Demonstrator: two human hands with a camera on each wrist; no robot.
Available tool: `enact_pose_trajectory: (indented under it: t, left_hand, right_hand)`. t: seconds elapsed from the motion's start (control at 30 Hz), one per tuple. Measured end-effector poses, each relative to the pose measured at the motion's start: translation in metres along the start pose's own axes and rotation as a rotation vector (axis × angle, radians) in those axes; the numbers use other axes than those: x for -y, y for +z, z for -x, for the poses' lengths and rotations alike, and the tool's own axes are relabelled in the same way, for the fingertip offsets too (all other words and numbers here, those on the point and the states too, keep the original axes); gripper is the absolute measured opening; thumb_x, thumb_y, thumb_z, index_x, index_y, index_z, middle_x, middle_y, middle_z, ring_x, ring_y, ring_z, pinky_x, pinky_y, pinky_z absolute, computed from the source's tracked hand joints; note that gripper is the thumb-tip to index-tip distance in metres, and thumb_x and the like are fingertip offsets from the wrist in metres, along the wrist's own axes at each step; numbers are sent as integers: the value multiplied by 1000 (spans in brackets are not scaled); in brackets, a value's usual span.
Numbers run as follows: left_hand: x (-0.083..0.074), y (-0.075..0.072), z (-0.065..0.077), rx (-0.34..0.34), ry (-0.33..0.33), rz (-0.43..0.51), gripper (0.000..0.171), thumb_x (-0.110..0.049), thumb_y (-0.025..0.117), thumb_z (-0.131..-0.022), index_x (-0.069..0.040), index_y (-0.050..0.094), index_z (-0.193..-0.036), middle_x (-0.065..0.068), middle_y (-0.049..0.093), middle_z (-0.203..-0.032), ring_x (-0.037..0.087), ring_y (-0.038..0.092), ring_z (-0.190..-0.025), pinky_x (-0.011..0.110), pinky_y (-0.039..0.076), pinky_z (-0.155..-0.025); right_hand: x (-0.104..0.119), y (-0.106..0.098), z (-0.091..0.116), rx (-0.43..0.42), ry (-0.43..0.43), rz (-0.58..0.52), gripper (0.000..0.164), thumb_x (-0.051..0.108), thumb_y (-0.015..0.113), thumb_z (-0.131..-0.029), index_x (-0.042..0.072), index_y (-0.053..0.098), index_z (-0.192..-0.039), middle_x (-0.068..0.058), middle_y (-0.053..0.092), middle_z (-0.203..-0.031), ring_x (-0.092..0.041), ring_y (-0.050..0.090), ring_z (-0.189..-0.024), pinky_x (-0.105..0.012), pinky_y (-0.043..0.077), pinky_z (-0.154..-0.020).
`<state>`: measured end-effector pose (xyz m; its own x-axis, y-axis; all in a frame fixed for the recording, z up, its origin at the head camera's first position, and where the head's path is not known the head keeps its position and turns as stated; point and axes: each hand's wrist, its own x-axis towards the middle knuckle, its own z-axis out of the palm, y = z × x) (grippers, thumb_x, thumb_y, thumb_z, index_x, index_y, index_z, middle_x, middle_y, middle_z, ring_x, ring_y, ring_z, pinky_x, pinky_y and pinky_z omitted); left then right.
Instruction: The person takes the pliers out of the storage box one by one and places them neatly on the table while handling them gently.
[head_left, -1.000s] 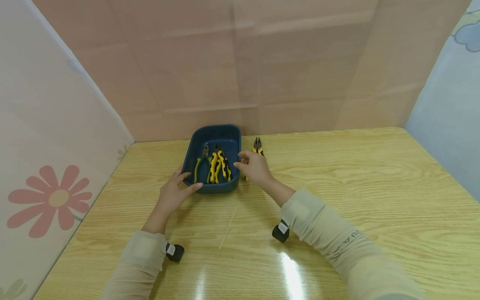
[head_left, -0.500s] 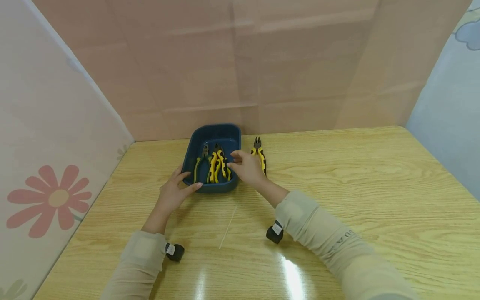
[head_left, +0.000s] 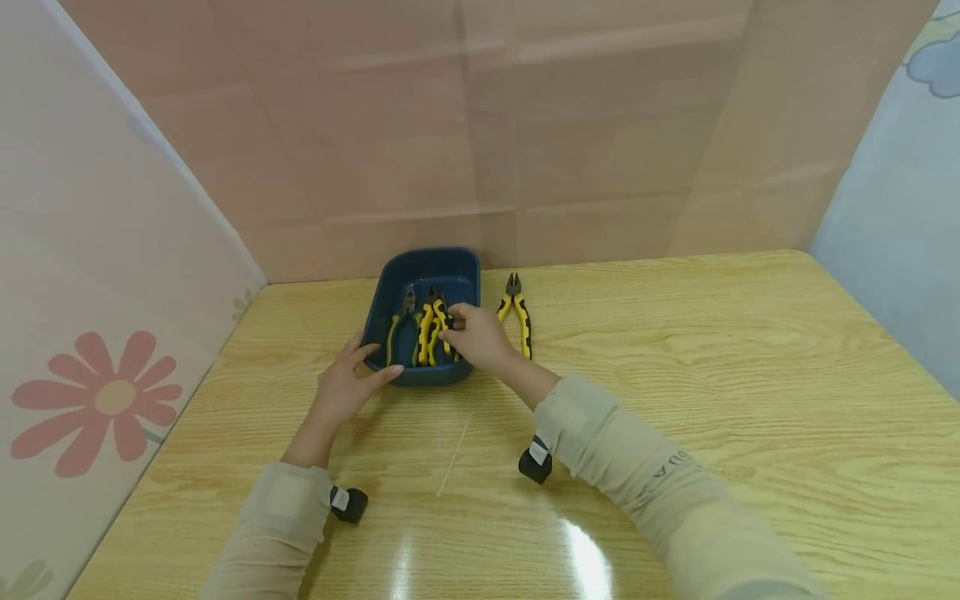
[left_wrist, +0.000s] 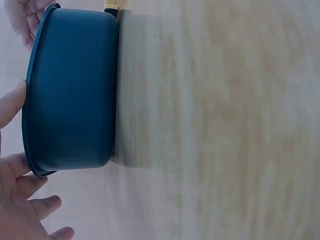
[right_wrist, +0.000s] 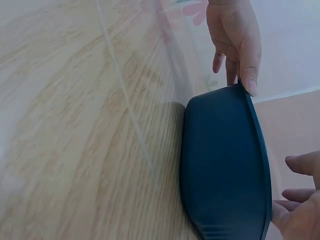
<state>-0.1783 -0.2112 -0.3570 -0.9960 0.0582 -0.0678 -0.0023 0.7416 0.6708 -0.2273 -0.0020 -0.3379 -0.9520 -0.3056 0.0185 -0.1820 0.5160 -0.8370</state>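
Note:
A dark blue plastic bin (head_left: 437, 377) stands near the back of the table, several pliers in it. Green-handled pliers (head_left: 393, 332) lie at its left, yellow-and-black pliers (head_left: 425, 321) beside them. My left hand (head_left: 347, 385) rests on the bin's near left corner; in the left wrist view its thumb touches the rim and the other fingers spread loosely. My right hand (head_left: 482, 337) reaches over the bin's right rim, fingertips above the yellow-and-black handles. Its thumb and fingers (right_wrist: 299, 195) stand apart in the right wrist view. Contact with the handles cannot be told.
Another pair of yellow-and-black pliers (head_left: 525, 325) lies spread on the table right of the bin. The wood-grain table (head_left: 712, 400) extends to the right and toward me. A pink-brown backdrop (head_left: 600, 150) rises just behind the bin.
My right hand has moved left from near the pliers on the table to over the bin, uncovering those pliers. The left hand and the bin have stayed put.

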Motion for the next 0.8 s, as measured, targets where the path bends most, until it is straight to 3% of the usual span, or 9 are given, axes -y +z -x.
enact_pose_trajectory:
  t: [0.13,0.23,0.33,0.47,0.57,0.63,0.7,0.8]
  left_hand:
    - [1,0,0,0,-7,-2,84,-60,54,-71,-4,36,-131,6,4,-144,39,7,-126,65,14,-88]
    - [1,0,1,-4,-9,-4,84,-61,53,-71,-4,36,-131,5,4,-144,39,8,-125,65,15,-89]
    - [2,0,1,-7,-6,-3,84,-60,54,-72,-4,36,-131,5,5,-144,39,8,-126,65,13,-89]
    - [2,1,1,-4,-2,1,83,-60,53,-72,-4,36,-131,6,5,-144,39,8,-126,65,12,-89]
    - [1,0,2,-4,4,1,83,-60,53,-72,-4,36,-131,6,5,-144,39,9,-126,64,16,-89]
    - [1,0,2,-7,8,-1,83,-60,53,-72,-4,36,-131,6,5,-144,39,9,-126,64,15,-89]
    - [1,-1,2,-10,12,-3,82,-59,54,-73,-3,36,-131,6,5,-144,39,9,-126,65,12,-89]
    - [2,-2,2,-10,10,-5,82,-59,54,-73,-3,36,-131,6,6,-144,39,8,-126,66,9,-89]
  right_hand:
    - [4,4,-3,48,20,47,51,18,58,-84,1,39,-128,-11,48,-123,-20,53,-99,-27,48,-72]
    - [8,6,-6,90,21,109,51,18,57,-84,0,38,-129,-12,58,-106,-15,58,-68,-26,48,-62]
    - [13,7,-7,113,10,204,49,18,57,-84,-1,41,-127,-12,63,-94,-10,42,-41,-24,43,-57]
    - [16,8,-8,133,18,288,44,17,56,-85,-3,45,-123,-10,60,-80,-9,34,-38,-23,39,-57]
    - [18,9,-10,148,28,325,28,13,54,-85,-3,54,-108,-5,47,-57,-10,32,-38,-22,35,-47]
    - [20,11,-11,160,44,347,11,10,52,-85,0,58,-88,-1,38,-49,-10,30,-37,-21,30,-41]
    - [22,14,-13,174,63,379,16,6,49,-85,5,51,-69,0,31,-45,-9,27,-36,-20,26,-37]
    - [26,18,-15,189,102,433,31,3,45,-86,9,41,-56,1,27,-42,-9,24,-34,-20,23,-34]
